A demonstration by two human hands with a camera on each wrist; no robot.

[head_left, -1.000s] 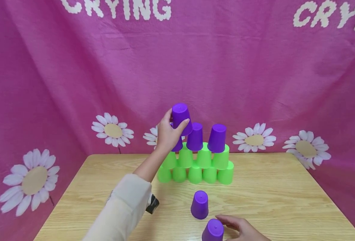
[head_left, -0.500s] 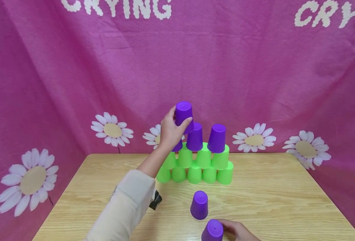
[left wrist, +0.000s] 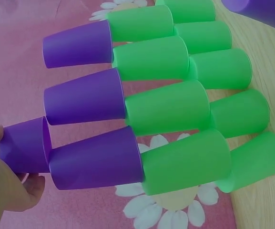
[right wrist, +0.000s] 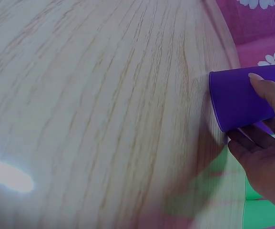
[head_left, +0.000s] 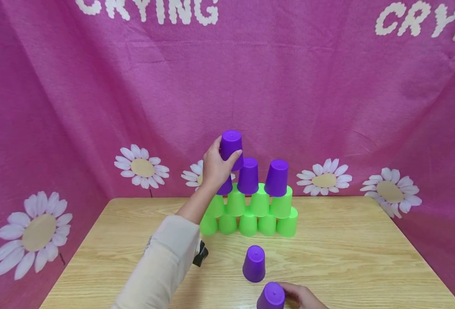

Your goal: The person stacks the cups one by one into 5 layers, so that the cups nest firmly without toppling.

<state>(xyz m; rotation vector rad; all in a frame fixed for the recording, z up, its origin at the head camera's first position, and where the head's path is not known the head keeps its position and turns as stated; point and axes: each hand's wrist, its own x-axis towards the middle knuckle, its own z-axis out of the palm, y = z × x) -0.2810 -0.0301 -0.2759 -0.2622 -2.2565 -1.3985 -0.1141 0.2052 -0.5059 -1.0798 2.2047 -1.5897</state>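
Note:
In the head view my left hand grips an upside-down purple cup at the top left of a cup stack. The left wrist view puts this cup's rim at the bases of two purple cups, straddling the gap between them; whether its weight rests there I cannot tell. Three purple cups stand inverted on two rows of green cups. Near the front edge of the view my right hand holds another inverted purple cup, thumb on its side in the right wrist view.
A further inverted purple cup stands on the wooden table between the stack and my right hand. A black object shows beside my left sleeve. Behind the table hangs a pink cloth with daisies.
The cup in my left hand has gone from slightly tilted to nearly upright, shifting right and then a little back left. My right hand has closed in on the front cup.

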